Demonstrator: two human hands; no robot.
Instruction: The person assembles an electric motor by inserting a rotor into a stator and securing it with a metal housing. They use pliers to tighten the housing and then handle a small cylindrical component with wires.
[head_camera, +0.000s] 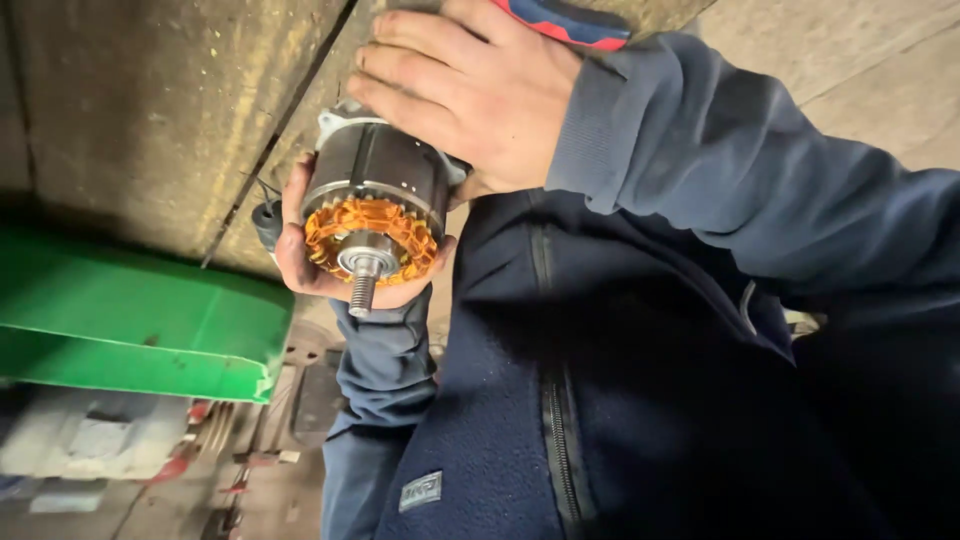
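motor (375, 195) cupped in left hand (300, 250); right hand (470, 95) clamped on its top

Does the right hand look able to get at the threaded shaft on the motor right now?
Probably yes. The threaded shaft juts bare from the copper end of the motor; the left hand only cups the housing. But the right hand is gripping a red-and-blue tool handle.

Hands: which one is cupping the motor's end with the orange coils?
The left hand, lower in the picture, cradles the motor at that coil end; the right hand lies over the grey opposite end.
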